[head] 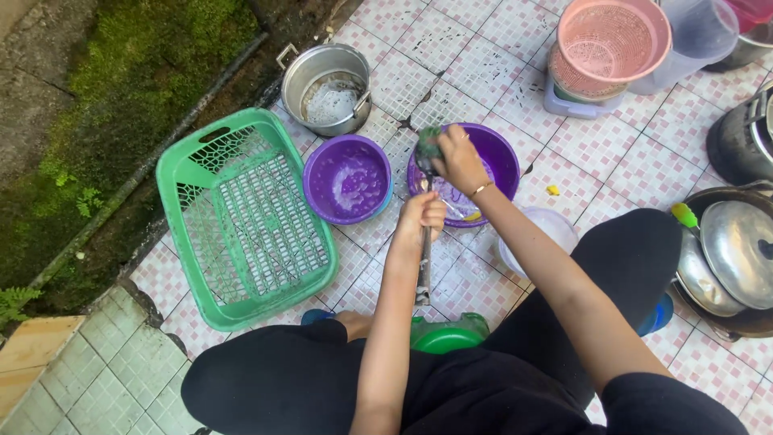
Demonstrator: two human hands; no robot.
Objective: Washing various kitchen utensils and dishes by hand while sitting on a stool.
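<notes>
Knees in black trousers [322, 379] crouch low; left hand [421, 216] fingers wrap a long utensil [423, 258], right hand [459, 157] fingers clamp a green sponge [428, 143] on its tip, over purple basin [503, 153] at 12 o'clock. Best scrub w/ firm short strokes, handle steady.

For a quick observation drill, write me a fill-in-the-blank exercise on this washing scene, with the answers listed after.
1. The left hand grips a long utensil by its ____.
2. The right hand presses a green scrubbing pad over a ____ basin.
3. The empty slatted basket on the tiles is ____ in colour.
4. The steel pot beyond the smaller purple basin has ____ handles.

Missing words: handle; purple; green; two
</notes>
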